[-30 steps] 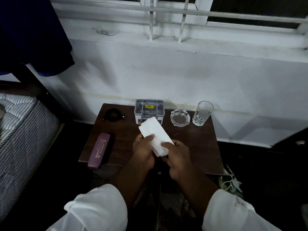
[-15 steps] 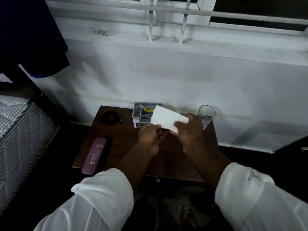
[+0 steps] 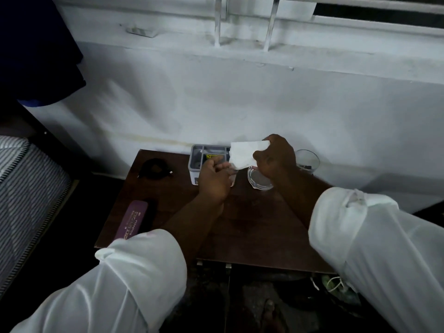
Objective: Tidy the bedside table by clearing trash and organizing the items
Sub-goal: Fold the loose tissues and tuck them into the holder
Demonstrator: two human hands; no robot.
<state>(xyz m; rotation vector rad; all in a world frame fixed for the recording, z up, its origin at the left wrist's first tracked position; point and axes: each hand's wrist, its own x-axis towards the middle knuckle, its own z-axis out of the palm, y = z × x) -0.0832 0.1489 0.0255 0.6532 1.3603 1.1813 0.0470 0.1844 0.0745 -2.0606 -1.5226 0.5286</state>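
Observation:
A folded white paper [image 3: 242,155] is held above the back of the dark wooden bedside table [image 3: 252,227]. My right hand [image 3: 276,158] grips its right end, over a clear glass ashtray [image 3: 260,182]. My left hand [image 3: 213,177] pinches the paper's lower left corner, in front of a grey compartment box [image 3: 200,155]. A drinking glass [image 3: 308,161] stands at the back right, partly hidden by my right hand. A purple case [image 3: 131,219] lies at the table's left front edge, and a black coiled cable [image 3: 155,168] lies at the back left.
A white wall with a window ledge [image 3: 240,51] rises right behind the table. A striped mattress [image 3: 26,188] is to the left, and dark blue cloth [image 3: 36,44] hangs above it. Crumpled litter [image 3: 336,284] lies on the dark floor at the table's front right.
Both hands carried the paper from the table's middle toward the back, over the box and ashtray. The paper turned from upright to lying sideways, and the camera moved closer.

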